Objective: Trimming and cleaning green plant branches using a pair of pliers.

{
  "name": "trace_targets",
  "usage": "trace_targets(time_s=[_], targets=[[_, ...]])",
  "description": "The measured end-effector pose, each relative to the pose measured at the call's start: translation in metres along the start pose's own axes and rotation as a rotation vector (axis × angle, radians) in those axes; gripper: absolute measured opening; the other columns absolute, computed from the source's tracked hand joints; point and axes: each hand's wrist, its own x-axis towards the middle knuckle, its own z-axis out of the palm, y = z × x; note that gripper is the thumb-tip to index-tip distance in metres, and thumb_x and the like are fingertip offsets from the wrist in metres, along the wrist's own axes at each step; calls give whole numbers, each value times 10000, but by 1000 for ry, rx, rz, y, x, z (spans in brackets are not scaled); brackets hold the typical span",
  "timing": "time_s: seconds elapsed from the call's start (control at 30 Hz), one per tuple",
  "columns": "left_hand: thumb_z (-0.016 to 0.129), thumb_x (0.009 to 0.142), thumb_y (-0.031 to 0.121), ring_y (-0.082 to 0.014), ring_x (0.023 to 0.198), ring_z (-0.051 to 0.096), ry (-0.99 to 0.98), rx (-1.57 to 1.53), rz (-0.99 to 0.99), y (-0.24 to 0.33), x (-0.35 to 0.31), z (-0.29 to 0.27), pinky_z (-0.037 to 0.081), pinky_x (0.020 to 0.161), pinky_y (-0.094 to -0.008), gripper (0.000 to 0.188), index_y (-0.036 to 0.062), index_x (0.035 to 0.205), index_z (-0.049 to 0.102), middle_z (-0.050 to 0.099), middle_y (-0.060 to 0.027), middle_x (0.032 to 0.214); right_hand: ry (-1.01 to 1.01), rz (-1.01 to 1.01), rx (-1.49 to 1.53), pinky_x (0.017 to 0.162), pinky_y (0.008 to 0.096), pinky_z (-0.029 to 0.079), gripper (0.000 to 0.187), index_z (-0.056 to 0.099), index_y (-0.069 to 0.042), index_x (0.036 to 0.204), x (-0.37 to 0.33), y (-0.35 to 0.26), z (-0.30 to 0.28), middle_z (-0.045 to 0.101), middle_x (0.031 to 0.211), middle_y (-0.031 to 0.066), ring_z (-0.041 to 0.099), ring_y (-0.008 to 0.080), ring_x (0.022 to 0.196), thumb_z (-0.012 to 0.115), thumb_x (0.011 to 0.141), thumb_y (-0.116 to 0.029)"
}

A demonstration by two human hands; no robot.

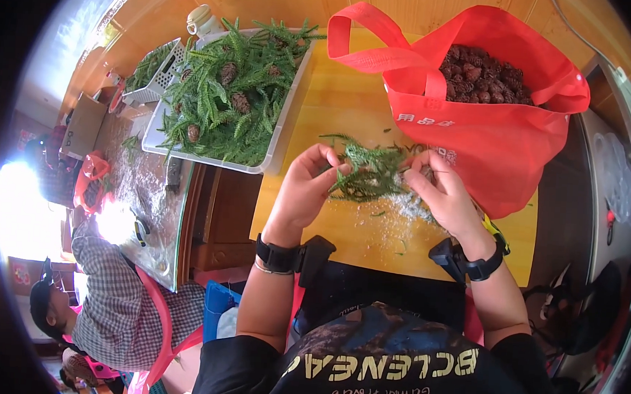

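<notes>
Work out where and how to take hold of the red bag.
Probably by the loop handle of the red bag, coming from the left: it arches out past the bag on that side, leaving a gap to reach through. Best kept level, since brown pine cones show inside.

Your left forearm (266, 298) rises almost straight from below, while your right forearm (504, 296) slants inward to the left. Your left grip (308, 181) pinches between thumb and forefinger, tips pointing right. Your right grip (450, 193) faces it, fingers curled and thumb pointing left, also in a pinch. Your two hands sit level with each other, apart, in front of your chest.
</notes>
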Motion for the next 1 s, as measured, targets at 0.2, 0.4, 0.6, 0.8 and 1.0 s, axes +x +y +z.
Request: trace_targets(time_s=[0.2, 0.4, 0.6, 0.8, 1.0], targets=[[533, 878, 13, -170, 894, 626, -152, -35, -34, -11, -11, -4, 520, 786, -273, 84, 56, 931, 485, 553, -18, 916, 35, -47, -110, 588, 176, 390, 232, 451, -58, 893, 3, -11, 14, 523, 857, -23, 478, 10, 717, 662, 798, -48], [523, 892, 61, -104, 765, 575, -152, 86, -47, -3, -16, 5, 507, 693, -244, 127, 47, 1011, 482, 530, -7, 889, 151, -12, -12, 575, 166, 374, 183, 467, -63, 877, 6, 1, 8, 502, 760, -53, 458, 2, 666, 638, 811, -60], [564, 886, 118, -36, 743, 521, -19, 473, 36, 1, -12, -4, 465, 698, -195, 159, 18, 1008, 545, 540, 12, 881, 214, 13, 173, 562, 159, 382, 114, 501, -78, 871, 5, 3, -8, 553, 778, -27, 518, 26, 640, 596, 849, -139], [712, 783, 213, -195, 1082, 511, 162, 1151, 561, -6, 4, -8, 430, 894, -335, 491, 16, 1186, 511, 541, -109, 1130, 204, 197, 414, 550, 164, 461, 252, 531, -54, 1061, -2, -7, -8, 629, 939, 22, 634, 111, 758, 513, 888, -236], [788, 693, 287, -221, 1172, 466, -230, 452, 327, 4, -8, 33, 376, 980, -360, 826, -28, 1320, 352, 498, -142, 1234, 157, 226, 485, 565, 163, 477, 363, 498, -51, 1174, -11, -14, 1, 627, 967, 21, 621, 104, 726, 469, 927, -315]])
